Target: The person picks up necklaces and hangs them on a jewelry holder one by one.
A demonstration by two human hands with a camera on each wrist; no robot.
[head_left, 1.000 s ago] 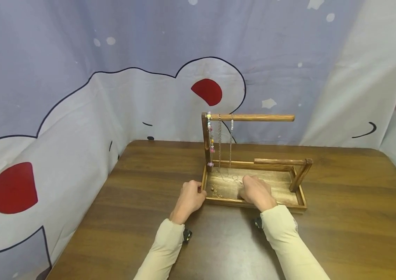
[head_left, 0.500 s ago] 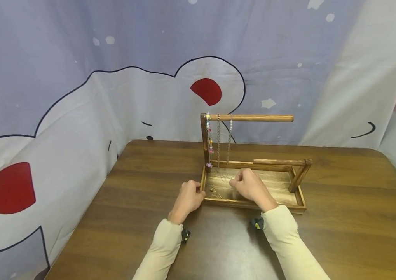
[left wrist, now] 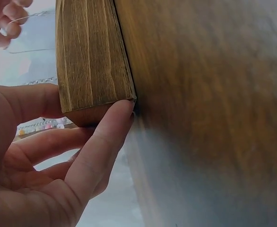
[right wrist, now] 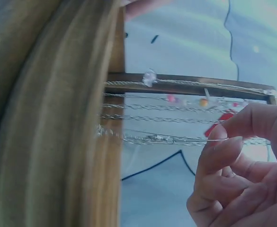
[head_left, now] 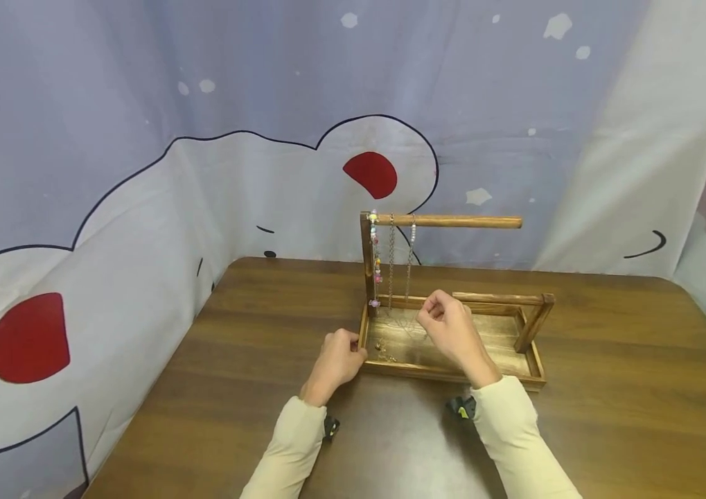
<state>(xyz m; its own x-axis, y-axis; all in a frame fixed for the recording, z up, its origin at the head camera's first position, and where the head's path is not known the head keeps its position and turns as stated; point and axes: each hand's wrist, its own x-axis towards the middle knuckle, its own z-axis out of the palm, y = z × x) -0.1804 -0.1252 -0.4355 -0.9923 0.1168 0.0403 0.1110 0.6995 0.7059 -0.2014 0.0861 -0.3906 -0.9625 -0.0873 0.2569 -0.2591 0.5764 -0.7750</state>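
A wooden jewelry stand has a shallow tray (head_left: 415,371) at its base. My left hand (head_left: 335,360) grips the tray's near left corner, thumb and fingers on either side in the left wrist view. Above the tray floor, my right hand (head_left: 451,327) pinches a thin silvery necklace (right wrist: 200,140) between thumb and index fingertip; its strand trails left toward the hanging chains. From the upper bar (head_left: 471,222) hang a colorful beaded strand (head_left: 377,270), a chain necklace (head_left: 391,260) and a chain with white beads (head_left: 413,234). Small gold-colored pieces (head_left: 382,352) lie in the tray's left part.
A lower bar (head_left: 496,299) sits on a short post (head_left: 533,327) at the stand's right end, close to my right hand. The brown table (head_left: 627,374) surrounds the stand. Behind it hangs a patterned curtain (head_left: 290,201).
My right hand has risen from the tray floor, first shifting left, and now pinches the thin necklace higher up. The left hand stays at the corner. The head view has tilted slightly.
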